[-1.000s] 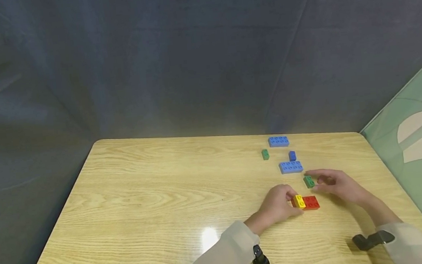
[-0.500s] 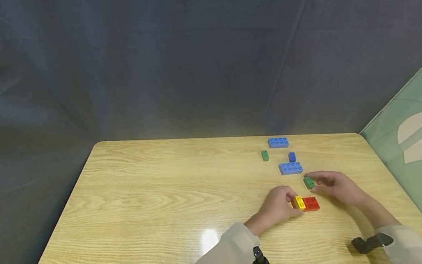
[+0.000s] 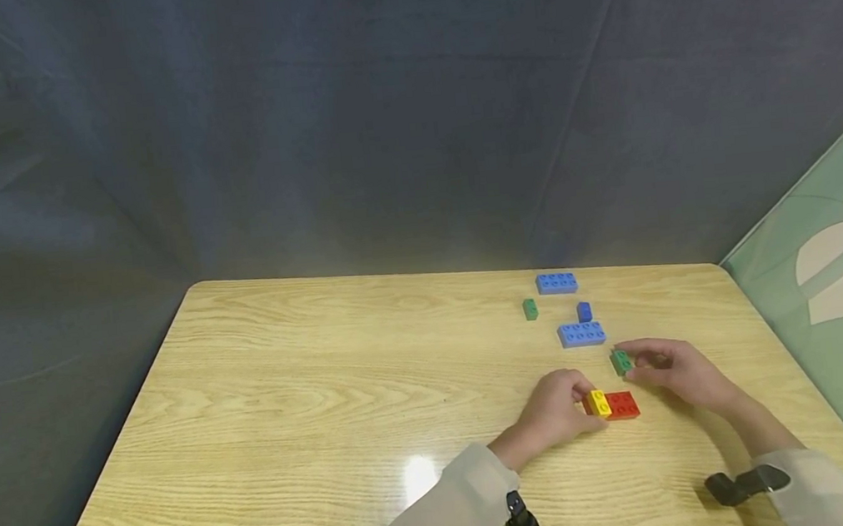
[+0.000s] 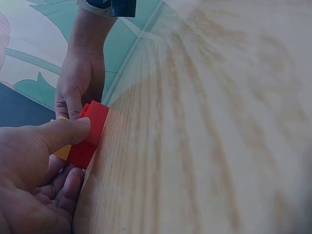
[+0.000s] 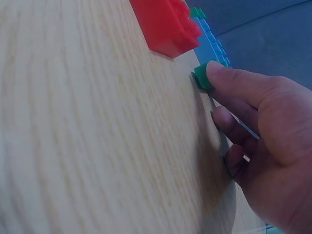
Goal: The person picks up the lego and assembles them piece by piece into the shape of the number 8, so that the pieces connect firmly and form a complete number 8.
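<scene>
Green brick (image 3: pixel 621 362) pinched in right hand (image 3: pixel 675 371) grip; left hand (image 3: pixel 555 408) grip holds yellow-red bricks (image 3: pixel 610 404).

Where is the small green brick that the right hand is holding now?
In the head view, the green brick is pinched by the right hand on the table's right side, just beyond the red brick and nearer than the blue brick.

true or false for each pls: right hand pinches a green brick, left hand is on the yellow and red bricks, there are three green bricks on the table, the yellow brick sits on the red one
1. The right hand pinches a green brick: true.
2. The left hand holds the yellow brick and red brick: true.
3. Three green bricks are on the table: false, only two show; the second green brick lies farther back.
4. The yellow brick lies apart from the red one: false, it sits on its left end.
</scene>
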